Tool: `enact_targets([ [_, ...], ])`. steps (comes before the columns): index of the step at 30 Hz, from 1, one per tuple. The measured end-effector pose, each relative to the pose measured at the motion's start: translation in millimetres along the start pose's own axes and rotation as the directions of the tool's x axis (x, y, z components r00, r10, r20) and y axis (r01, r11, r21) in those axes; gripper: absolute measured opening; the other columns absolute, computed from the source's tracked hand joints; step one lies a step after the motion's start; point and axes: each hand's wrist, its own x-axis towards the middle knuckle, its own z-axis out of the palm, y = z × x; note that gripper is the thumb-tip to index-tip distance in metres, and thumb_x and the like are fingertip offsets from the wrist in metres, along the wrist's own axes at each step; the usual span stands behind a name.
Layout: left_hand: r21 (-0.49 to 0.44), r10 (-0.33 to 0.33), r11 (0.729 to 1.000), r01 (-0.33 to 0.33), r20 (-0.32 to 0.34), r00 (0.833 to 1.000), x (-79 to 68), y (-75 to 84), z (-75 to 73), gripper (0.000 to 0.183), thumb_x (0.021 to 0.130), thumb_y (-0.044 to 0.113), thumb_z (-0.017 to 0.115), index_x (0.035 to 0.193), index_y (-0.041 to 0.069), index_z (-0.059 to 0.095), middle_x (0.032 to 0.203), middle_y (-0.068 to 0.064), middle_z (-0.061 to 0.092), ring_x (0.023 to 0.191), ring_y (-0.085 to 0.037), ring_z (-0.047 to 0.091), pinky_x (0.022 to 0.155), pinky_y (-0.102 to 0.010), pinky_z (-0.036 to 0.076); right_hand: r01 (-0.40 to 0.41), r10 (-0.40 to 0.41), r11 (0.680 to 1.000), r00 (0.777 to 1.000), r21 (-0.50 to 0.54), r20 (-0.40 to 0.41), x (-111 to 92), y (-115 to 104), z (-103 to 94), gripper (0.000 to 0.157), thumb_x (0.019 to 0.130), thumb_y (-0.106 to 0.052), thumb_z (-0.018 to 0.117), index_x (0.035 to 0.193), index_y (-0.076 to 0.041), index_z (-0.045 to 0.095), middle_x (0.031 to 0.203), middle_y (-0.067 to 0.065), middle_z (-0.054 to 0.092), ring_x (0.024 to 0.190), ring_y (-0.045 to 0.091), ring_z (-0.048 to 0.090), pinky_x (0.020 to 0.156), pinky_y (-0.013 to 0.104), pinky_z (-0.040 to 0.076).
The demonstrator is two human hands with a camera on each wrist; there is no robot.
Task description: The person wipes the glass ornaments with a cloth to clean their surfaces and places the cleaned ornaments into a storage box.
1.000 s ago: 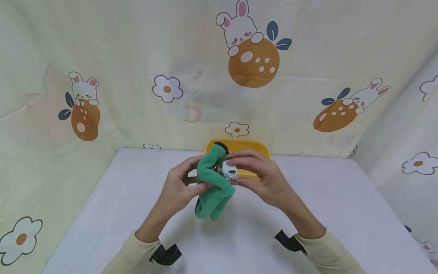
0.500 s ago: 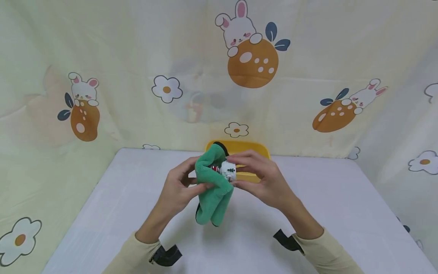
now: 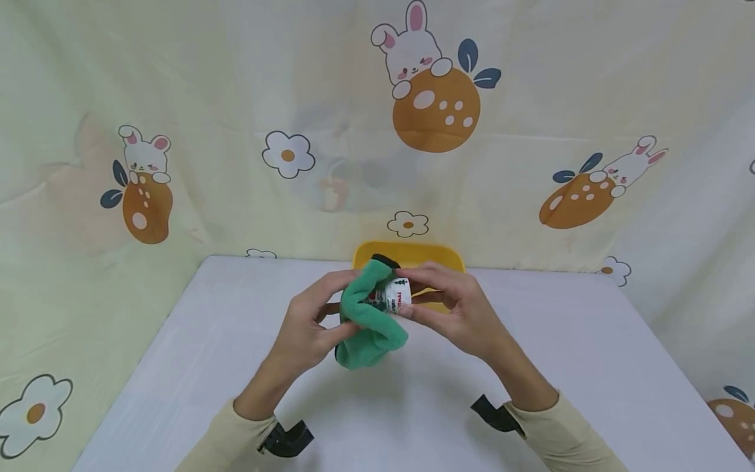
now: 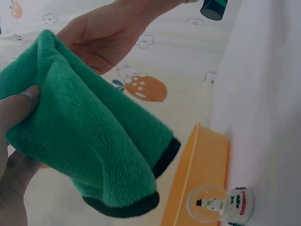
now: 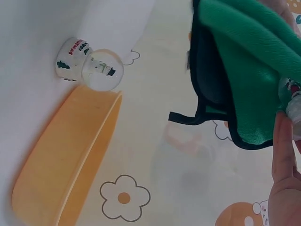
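We are gripping a green cloth (image 3: 371, 321) in our left hand (image 3: 307, 328), fingers curled round it, and pinching a small snow globe (image 3: 394, 296) in our right hand (image 3: 457, 311), cloth wrapping the globe, above the white table (image 3: 590, 354) just before a yellow tray (image 3: 413, 252). A second snow globe (image 5: 89, 66) is standing beside the tray.

A green cloth with black trim (image 5: 244, 70) fills the upper right, and the right hand (image 5: 284, 174) holds a small glass object (image 5: 291, 96) against its edge. On the white table (image 5: 37, 28), a snow globe (image 5: 89, 66) stands just beside a yellow tray (image 5: 61, 165).
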Motion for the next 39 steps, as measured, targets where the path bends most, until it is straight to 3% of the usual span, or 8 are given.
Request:
enact_targets([
  [6,0.022,0.048,0.999,-0.048,0.017,0.999,0.5,1.3,-4.4,0.066,0.078,-0.015,0.079,0.138,0.002,0.057,0.135,-0.018,0.061,0.126,-0.027,0.061,0.086,-0.034,0.061,-0.032,0.032,0.998,0.999,0.051,-0.003,0.5,-0.8,2.1,0.044,0.088,0.004,0.075,0.131,-0.004,0.067,0.116,0.006,0.069,0.097,0.023,0.071,0.082,0.037,0.062],
  [12,-0.054,0.008,0.999,-0.008,-0.003,1.0,-0.9,1.9,-6.4,0.065,0.077,-0.017,0.079,0.137,-0.001,0.058,0.134,-0.019,0.061,0.127,-0.02,0.06,0.083,-0.035,0.062,-0.02,0.019,0.999,1.0,0.049,0.014,-0.1,1.1,5.6,0.05,0.088,0.006,0.074,0.136,-0.003,0.063,0.128,0.009,0.065,0.107,0.023,0.068,0.087,0.036,0.061],
  [18,-0.167,-0.072,0.984,0.067,-0.021,0.997,0.9,1.7,-11.0,0.063,0.077,-0.017,0.079,0.135,-0.003,0.058,0.132,-0.015,0.064,0.125,-0.022,0.06,0.082,-0.039,0.062,0.159,-0.16,0.984,0.987,-0.082,-0.01,3.0,4.0,9.9,0.057,0.081,0.004,0.082,0.134,-0.002,0.064,0.127,0.012,0.063,0.114,0.023,0.064,0.087,0.035,0.061],
  [23,-0.214,-0.161,0.965,0.154,-0.015,0.987,2.3,1.0,-13.5,0.06,0.079,-0.014,0.078,0.135,-0.002,0.06,0.13,-0.013,0.065,0.121,-0.023,0.062,0.082,-0.04,0.062,0.345,-0.356,0.917,0.934,-0.198,-0.023,7.2,7.5,12.4,0.048,0.088,-0.017,0.078,0.13,0.002,0.065,0.126,0.017,0.062,0.116,0.027,0.062,0.091,0.028,0.058],
  [27,-0.27,-0.247,0.933,0.236,-0.007,0.969,1.9,-1.0,-13.9,0.058,0.082,-0.013,0.076,0.136,0.0,0.06,0.129,-0.013,0.065,0.115,-0.022,0.065,0.086,-0.04,0.061,0.425,-0.445,0.865,0.895,-0.265,-0.016,11.0,8.2,13.1,0.043,0.092,-0.024,0.073,0.126,0.002,0.067,0.125,0.018,0.063,0.117,0.029,0.061,0.097,0.024,0.054],
  [30,-0.298,-0.288,0.915,0.273,-0.007,0.958,2.1,-2.1,-13.7,0.058,0.082,-0.013,0.075,0.136,0.001,0.059,0.129,-0.015,0.064,0.114,-0.023,0.066,0.087,-0.04,0.061,0.44,-0.462,0.851,0.887,-0.287,-0.009,13.4,6.8,12.8,0.04,0.094,-0.025,0.071,0.124,0.001,0.067,0.124,0.018,0.063,0.117,0.029,0.061,0.099,0.023,0.053],
  [34,-0.276,-0.31,0.915,0.293,-0.02,0.951,1.8,-1.2,-12.7,0.058,0.083,-0.012,0.076,0.136,0.003,0.06,0.13,-0.013,0.064,0.114,-0.023,0.065,0.086,-0.038,0.061,0.44,-0.459,0.848,0.888,-0.295,0.004,14.6,4.8,10.8,0.039,0.094,-0.026,0.071,0.123,0.0,0.067,0.123,0.017,0.064,0.116,0.029,0.062,0.098,0.024,0.054],
  [39,-0.209,-0.262,0.944,0.256,-0.005,0.965,1.8,1.9,-9.8,0.054,0.085,-0.007,0.077,0.135,0.006,0.062,0.131,-0.01,0.065,0.118,-0.024,0.063,0.084,-0.039,0.062,0.41,-0.423,0.874,0.906,-0.261,0.007,11.3,5.3,6.6,0.043,0.088,-0.02,0.078,0.124,0.001,0.067,0.123,0.016,0.065,0.115,0.027,0.063,0.096,0.025,0.055],
])
